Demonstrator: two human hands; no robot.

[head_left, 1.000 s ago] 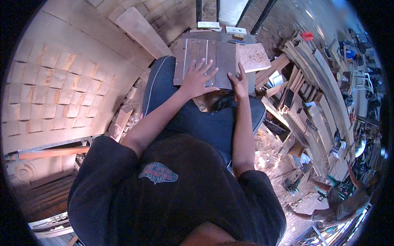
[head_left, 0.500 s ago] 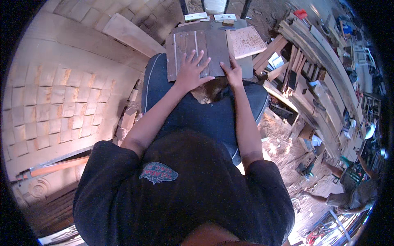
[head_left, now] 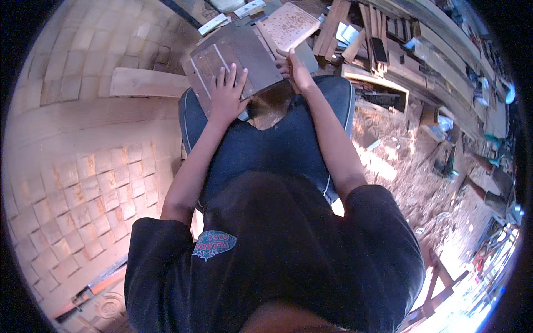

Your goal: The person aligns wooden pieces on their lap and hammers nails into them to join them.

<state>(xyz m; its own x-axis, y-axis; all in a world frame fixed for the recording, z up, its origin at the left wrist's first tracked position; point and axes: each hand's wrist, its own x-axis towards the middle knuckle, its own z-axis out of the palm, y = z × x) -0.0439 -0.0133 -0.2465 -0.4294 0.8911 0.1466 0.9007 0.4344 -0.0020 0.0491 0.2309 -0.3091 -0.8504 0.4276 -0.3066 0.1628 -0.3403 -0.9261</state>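
A flat brown wooden board (head_left: 239, 61) with pale lines across it lies over the front of the seat between my knees. My left hand (head_left: 226, 99) rests on its lower left part, fingers spread and flat. At the board's right edge is my right hand (head_left: 300, 75), turned on its side with its fingers bent against that edge. A small pale object (head_left: 243, 115) shows just below my left thumb; its kind is unclear. Behind the board's right side sits a light wooden block (head_left: 288, 25) dotted with small dark marks.
Two small white boxes (head_left: 212, 24) (head_left: 250, 8) lie at the far edge. Woven panels (head_left: 94, 188) and a pale plank (head_left: 147, 83) stand at left. Stacked timber (head_left: 377, 41) and an open wooden box (head_left: 383, 91) are at right. Another person (head_left: 491, 183) is at far right.
My view has turned, so the board appears further left and tilted. My right hand has rolled onto its side at the board's edge. My left hand stays flat on the board.
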